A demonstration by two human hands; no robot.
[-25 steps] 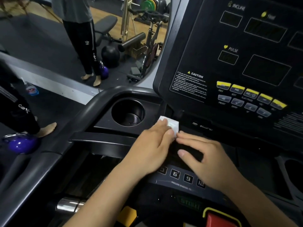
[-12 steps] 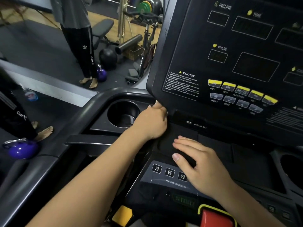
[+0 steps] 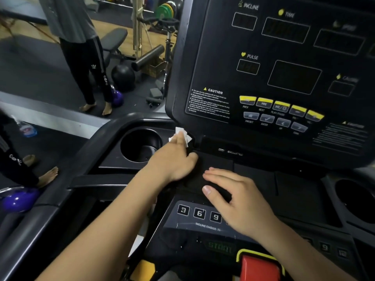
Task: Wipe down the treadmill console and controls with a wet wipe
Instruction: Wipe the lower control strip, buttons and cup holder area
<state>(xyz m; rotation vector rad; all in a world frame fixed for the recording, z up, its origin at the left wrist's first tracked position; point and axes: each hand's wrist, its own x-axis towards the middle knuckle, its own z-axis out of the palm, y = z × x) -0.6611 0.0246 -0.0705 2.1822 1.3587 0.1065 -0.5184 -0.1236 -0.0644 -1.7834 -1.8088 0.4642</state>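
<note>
Pressing a crumpled white wet wipe (image 3: 182,133) against the treadmill's black plastic console (image 3: 253,142), the left hand (image 3: 174,159) reaches to the lower left corner of the upright display panel (image 3: 205,63). Its fingers lie stretched forward on top of the wipe, which shows past the fingertips and on both sides of them. The hand is blurred, and no curl around the wipe can be made out. Just left of the wipe, a round black cup holder (image 3: 142,147) is sunk into the console's left end.

The right hand (image 3: 235,197) rests palm down on the flat black shelf (image 3: 294,189) at the console's middle, fingers straight and slightly spread, holding nothing. The two hands are near each other but apart. Beneath its heel, a grey strip of square number keys (image 3: 198,213) marked 3, 6 and 9 runs along the near edge. Nearer still is a red stop button with a yellow rim (image 3: 259,264).

On the panel, a row of yellow buttons (image 3: 281,105) sits above a row of grey buttons (image 3: 274,120). A second cup holder (image 3: 357,201) lies at the right end. Beyond the left edge, a barefoot person in black striped trousers (image 3: 87,63) stands on the dark gym floor (image 3: 40,63), and a purple kettlebell (image 3: 18,199) sits off the console's left end.
</note>
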